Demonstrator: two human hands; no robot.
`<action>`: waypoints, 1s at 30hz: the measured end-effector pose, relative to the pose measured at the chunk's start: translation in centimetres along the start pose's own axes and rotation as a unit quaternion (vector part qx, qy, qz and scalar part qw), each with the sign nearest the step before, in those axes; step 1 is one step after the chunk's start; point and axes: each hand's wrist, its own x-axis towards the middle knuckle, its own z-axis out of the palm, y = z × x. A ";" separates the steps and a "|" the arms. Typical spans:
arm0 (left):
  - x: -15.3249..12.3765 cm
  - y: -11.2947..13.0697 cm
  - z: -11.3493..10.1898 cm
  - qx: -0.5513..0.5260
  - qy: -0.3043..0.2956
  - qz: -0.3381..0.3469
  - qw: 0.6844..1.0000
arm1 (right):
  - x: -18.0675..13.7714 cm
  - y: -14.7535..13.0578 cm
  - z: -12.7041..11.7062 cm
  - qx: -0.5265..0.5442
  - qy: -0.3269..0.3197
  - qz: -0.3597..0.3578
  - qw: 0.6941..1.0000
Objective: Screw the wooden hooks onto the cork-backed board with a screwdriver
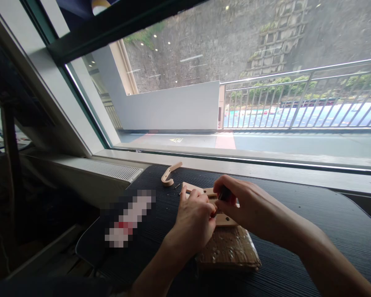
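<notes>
We work at a dark, wood-grained counter, with a window at twelve o'clock beyond it. Taking the pale wooden frame as the centre of our dial, it lies before us near the middle of the counter, partly hidden under our hands and apparently resting on the far part of a brown, tape-wrapped packet, which shows at five o'clock. Our left hand comes in from seven o'clock, its fingers bent over the frame and grasping it; we cannot tell whether the thumb and forefinger also pinch something small. Our right hand reaches in from four o'clock, its fingers wrapped round the dark handle of what looks like a screwdriver, whose lower end points down towards the left thumb. A dark hole shows in the frame's near edge. At ten o'clock a few small screws lie just beside the frame, and past them a hook-shaped wooden piece. A pixelated patch blurs the nine o'clock side.
</notes>
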 end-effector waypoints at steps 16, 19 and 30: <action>-0.5 -0.2 -0.3 0.000 0.011 0.013 1.000 | -0.4 0.8 -1.1 0.010 0.045 0.012 0.999; -0.5 0.1 -0.5 0.015 0.017 0.025 0.999 | -0.4 0.8 -1.3 0.012 0.050 0.014 0.999; -0.8 -0.5 -0.6 -0.003 0.033 -0.010 0.999 | -0.6 1.2 -1.3 0.004 0.064 0.003 0.998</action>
